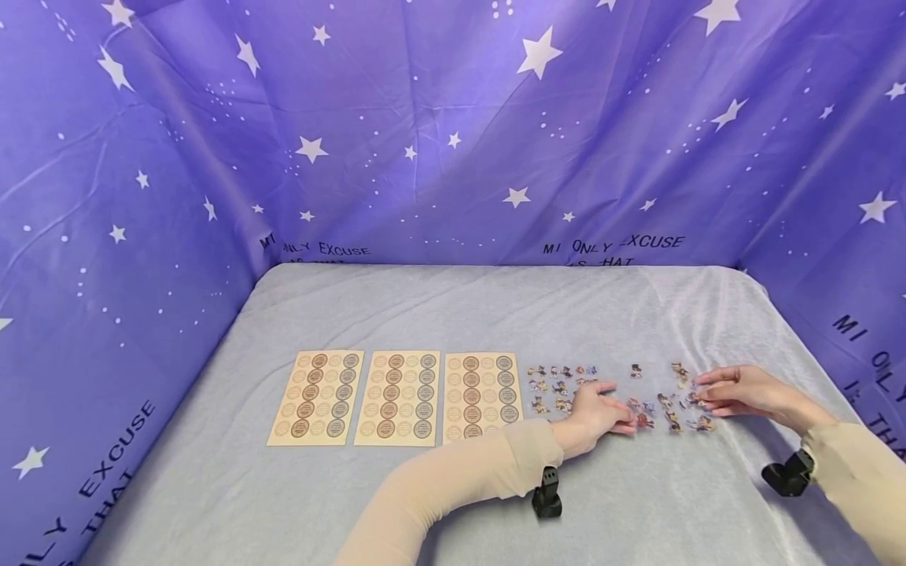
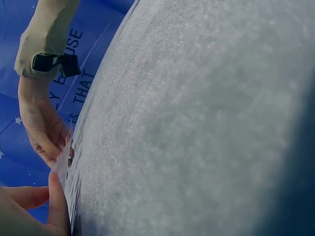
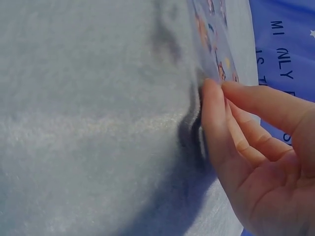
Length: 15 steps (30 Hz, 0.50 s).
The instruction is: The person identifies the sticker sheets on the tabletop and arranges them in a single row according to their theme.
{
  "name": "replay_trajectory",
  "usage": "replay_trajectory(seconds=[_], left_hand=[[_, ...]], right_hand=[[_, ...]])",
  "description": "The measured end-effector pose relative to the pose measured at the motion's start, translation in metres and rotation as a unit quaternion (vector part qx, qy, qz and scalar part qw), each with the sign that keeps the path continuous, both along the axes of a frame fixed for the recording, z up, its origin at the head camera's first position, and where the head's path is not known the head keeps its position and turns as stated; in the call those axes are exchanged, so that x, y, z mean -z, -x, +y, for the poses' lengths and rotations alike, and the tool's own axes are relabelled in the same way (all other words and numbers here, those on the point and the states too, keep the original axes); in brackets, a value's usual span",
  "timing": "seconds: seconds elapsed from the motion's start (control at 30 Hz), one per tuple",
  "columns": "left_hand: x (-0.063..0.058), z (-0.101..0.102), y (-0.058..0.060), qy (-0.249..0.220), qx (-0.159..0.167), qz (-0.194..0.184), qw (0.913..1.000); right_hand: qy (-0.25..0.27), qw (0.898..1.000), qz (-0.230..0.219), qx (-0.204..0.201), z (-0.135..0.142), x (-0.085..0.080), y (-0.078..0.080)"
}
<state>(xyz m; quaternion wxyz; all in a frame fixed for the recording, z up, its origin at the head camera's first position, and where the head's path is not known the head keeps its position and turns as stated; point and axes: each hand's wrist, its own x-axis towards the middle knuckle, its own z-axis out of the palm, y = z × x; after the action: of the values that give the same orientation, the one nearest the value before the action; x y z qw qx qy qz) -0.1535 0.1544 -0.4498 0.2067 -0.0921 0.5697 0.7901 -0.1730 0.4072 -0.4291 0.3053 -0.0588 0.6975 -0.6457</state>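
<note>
On the right part of the table lies a clear sticker sheet [image 1: 654, 393] printed with small cartoon figures. My right hand [image 1: 743, 395] pinches its right edge between thumb and fingertips, and in the right wrist view that edge stands a little off the cloth. At the opposite edge is my left hand [image 1: 598, 413], its thumb and fingers gripping the near left part of the sheet. A second clear sticker sheet [image 1: 548, 387] with similar figures lies to the left, partly hidden under my left hand and wrist.
Three cream sheets of round stickers lie in a row: a left sheet [image 1: 311, 401], a middle sheet [image 1: 392, 401] and a right sheet [image 1: 481, 385], the last partly covered by my left sleeve. Grey cloth [image 1: 467, 306] covers the table. Purple star-printed curtains [image 1: 425, 118] surround it.
</note>
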Motion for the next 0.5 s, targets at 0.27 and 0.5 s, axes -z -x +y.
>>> replay_trajectory(seconds=[0.27, 0.5], left_hand=[[-0.001, -0.004, -0.003, 0.041, 0.027, 0.026, 0.9984], [-0.004, -0.01, -0.004, 0.099, 0.061, 0.052, 0.9918]], right_hand=[[-0.075, 0.997, 0.02, 0.007, -0.006, -0.003, -0.002], [-0.231, 0.971, 0.062, 0.012, -0.014, -0.014, -0.005]])
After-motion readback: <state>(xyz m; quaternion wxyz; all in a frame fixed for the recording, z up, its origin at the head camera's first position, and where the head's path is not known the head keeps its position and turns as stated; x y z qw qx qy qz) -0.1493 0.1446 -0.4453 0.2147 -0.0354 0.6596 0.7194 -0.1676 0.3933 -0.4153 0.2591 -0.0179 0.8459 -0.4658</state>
